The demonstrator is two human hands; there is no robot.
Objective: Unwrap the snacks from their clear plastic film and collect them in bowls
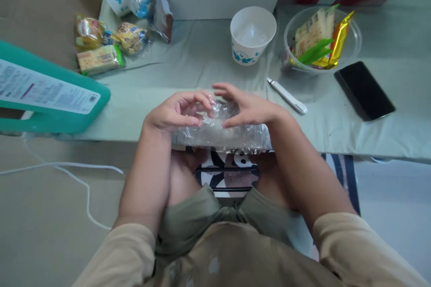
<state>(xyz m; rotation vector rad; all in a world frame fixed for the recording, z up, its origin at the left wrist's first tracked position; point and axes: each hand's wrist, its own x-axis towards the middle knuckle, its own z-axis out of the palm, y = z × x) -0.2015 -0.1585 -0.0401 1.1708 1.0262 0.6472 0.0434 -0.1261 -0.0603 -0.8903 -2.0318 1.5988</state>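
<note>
A crumpled sheet or bag of clear plastic (pixel 222 132) lies at the table's front edge, straight in front of me. My left hand (pixel 180 110) is at its left side with curled fingers. Shiny plastic shows at those fingertips, and they seem to hold a bit of it. On the other side is my right hand (pixel 244 105), its thumb and fingers spread apart over the plastic. Whether the right fingertips touch the film is hard to make out. What lies under the film, if anything, is blurred.
Behind my hands stand a paper cup (pixel 252 38) and a clear bowl (pixel 289 49) of wrapped snacks. A white-handled tool (pixel 288 96) and a phone (pixel 365 91) lie right. Left are a green jug (pixel 67 89), wrapped snacks (pixel 101 59) and a white cable (pixel 85 166).
</note>
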